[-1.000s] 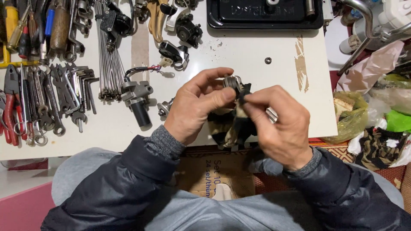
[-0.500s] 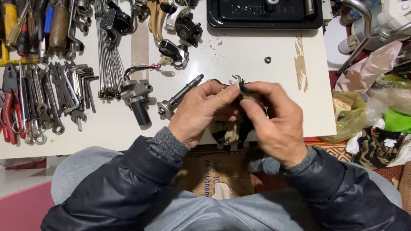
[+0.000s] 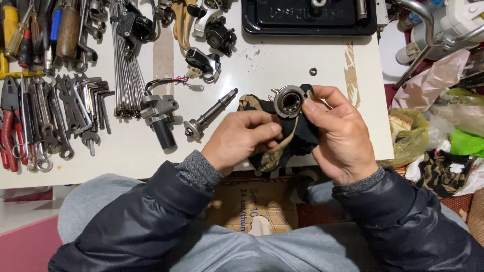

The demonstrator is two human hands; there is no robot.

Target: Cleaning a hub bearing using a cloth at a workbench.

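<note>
My right hand [image 3: 340, 133] holds a round metal hub part [image 3: 289, 101] with a hollow centre, cradled in a dark, dirty rag [image 3: 290, 136]. My left hand [image 3: 242, 138] pinches the same rag from the left, just below the part. Both hands hover over the front edge of a white table [image 3: 282, 60]. A steel axle shaft [image 3: 209, 115] with a toothed end lies on the table just left of my left hand.
Wrenches and hex keys [image 3: 65, 108], red pliers [image 3: 9, 126], a bundle of spokes [image 3: 125, 60], a black-handled part [image 3: 160, 121] and brake levers [image 3: 204, 60] cover the table's left. A black tray [image 3: 307, 17] sits at the back. A cardboard box [image 3: 252, 204] rests below, bags at right.
The hands have parted slightly and turned the metal part so its open end faces up. The axle shaft that lay under my left hand now shows fully on the table.
</note>
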